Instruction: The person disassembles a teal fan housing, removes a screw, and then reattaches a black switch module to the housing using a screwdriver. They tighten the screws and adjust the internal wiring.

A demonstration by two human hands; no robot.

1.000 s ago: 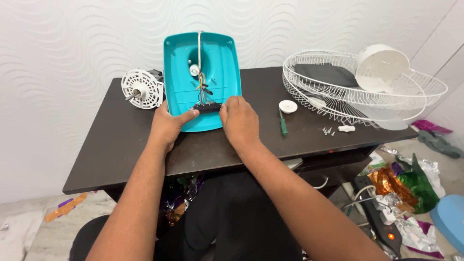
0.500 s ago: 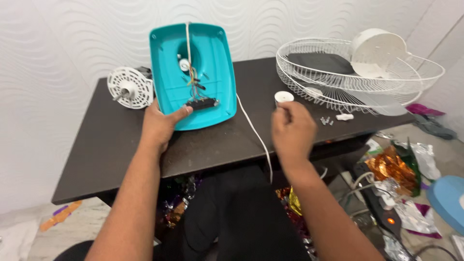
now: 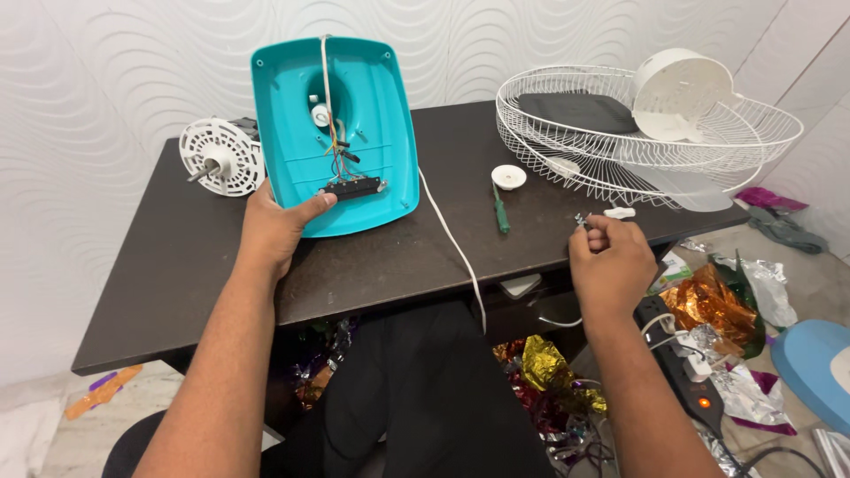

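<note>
Motor (image 3: pixel 221 159): at the far left of the desk (image 3: pixel 177 265) we see a white, round, slotted housing with a short metal shaft poking out; hard plastic, ribbed face.
Left hand (image 3: pixel 276 230): we have it clamped on the lower left rim of the teal base, thumb lying over the lip near the black switch strip (image 3: pixel 354 187). A firm, flat hold here seems wise, since the shell stands tilted and could rock.
Teal base (image 3: pixel 332 133): a smooth, glossy plastic shell, rounded-rectangle, open side towards us, with thin coloured wires running down its middle and a white cord (image 3: pixel 452 239) trailing off the desk edge.
Screwdriver (image 3: pixel 500 208): slim, green-handled, lying loose between the two hands, beside a small white cap (image 3: pixel 508 176).
Right hand (image 3: pixel 611 261): fingers pinched shut on small screws (image 3: pixel 582 219) at the desk's front edge. We judge a fingertip pinch best, taking one at a time, as they are tiny and would roll.
Fan guard (image 3: pixel 620 142): white wire grille, springy-looking, holding a white plastic cup-shaped cover (image 3: pixel 682 93).
</note>
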